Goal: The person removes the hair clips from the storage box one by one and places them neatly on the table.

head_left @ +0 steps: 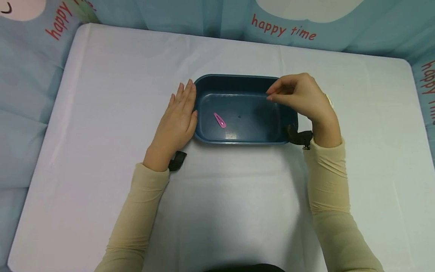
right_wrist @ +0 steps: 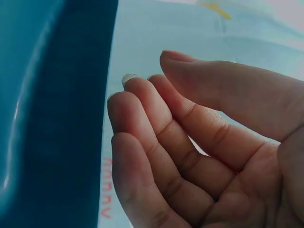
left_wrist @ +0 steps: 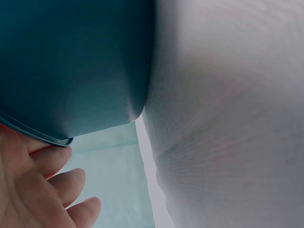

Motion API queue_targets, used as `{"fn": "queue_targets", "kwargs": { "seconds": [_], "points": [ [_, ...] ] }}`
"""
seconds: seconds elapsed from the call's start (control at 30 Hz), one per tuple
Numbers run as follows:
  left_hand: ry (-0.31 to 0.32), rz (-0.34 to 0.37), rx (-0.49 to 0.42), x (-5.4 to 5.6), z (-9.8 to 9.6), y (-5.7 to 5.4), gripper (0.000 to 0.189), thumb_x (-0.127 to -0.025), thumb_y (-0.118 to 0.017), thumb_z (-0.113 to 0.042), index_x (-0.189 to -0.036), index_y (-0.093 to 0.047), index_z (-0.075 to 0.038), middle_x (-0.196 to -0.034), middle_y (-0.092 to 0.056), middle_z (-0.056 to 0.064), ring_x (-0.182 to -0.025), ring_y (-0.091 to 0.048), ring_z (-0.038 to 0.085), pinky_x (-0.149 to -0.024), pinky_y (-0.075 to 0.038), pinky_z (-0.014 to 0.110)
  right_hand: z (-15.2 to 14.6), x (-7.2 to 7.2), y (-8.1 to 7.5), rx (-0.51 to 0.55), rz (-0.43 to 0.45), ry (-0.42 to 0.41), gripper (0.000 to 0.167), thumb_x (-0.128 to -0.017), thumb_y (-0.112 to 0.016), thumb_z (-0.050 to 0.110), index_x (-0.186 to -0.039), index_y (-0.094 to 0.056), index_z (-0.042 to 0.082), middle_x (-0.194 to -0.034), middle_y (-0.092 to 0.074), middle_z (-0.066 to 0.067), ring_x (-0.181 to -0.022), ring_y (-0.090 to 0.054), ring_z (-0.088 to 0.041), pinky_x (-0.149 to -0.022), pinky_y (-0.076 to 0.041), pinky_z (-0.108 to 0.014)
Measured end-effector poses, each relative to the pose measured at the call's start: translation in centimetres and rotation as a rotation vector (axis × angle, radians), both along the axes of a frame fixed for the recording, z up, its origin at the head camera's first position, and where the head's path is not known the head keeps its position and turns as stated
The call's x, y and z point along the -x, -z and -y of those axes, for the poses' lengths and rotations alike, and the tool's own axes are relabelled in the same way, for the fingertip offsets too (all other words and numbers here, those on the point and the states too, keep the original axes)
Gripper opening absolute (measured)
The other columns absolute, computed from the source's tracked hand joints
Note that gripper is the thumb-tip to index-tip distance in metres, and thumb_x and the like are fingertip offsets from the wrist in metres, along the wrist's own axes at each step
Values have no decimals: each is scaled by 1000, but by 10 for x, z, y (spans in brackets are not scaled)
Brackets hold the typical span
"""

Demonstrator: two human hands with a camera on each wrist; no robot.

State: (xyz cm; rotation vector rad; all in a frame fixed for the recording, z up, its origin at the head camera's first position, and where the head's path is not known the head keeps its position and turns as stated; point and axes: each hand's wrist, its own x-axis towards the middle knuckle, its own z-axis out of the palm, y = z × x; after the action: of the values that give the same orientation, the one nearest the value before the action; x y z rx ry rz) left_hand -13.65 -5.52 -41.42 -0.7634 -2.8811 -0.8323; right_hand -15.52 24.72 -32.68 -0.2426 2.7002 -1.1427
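A dark blue plastic basin (head_left: 244, 109) stands on the table, and a pink hair clip (head_left: 220, 120) lies on its floor, left of the middle. My left hand (head_left: 176, 121) rests against the basin's left rim with its fingers straight. In the left wrist view its fingertips (left_wrist: 52, 159) are right at the rim, beside the outer wall (left_wrist: 80, 66). Over the basin's right end hovers my right hand (head_left: 300, 96), fingers bent towards the thumb. The right wrist view shows a gap between thumb (right_wrist: 213, 78) and fingers, with nothing held.
White cloth covers the table (head_left: 231, 196). A light blue curtain (head_left: 176, 17) with red lettering borders its far and side edges. A black strap piece sits at each wrist, the right one (head_left: 299, 136) overlapping the basin's near right corner in the head view.
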Motion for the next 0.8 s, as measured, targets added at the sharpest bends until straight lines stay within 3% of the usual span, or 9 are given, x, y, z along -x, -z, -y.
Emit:
{"fn": "queue_targets", "kwargs": {
  "seconds": [0.6,0.8],
  "points": [
    [2,-1,8,-1,0,-3,57,-99,-35,-18,-149,-16,3,-156,-13,14,-143,-9,30,-113,-9,46,50,17,16,20,121,-214,10,-86,-67,6,-92,-69,-2,-88,-69,-9,-78,-63,-15,-71,-47,-20],
    [2,7,17,-1,1,-3,58,-100,-35,-19,-149,-14,2,-156,-12,14,-143,-7,29,-113,-8,45,59,24,21,-15,152,-253,8,-86,-67,5,-92,-69,-1,-88,-69,-9,-82,-65,-18,-78,-50,-30]
  ]
}}
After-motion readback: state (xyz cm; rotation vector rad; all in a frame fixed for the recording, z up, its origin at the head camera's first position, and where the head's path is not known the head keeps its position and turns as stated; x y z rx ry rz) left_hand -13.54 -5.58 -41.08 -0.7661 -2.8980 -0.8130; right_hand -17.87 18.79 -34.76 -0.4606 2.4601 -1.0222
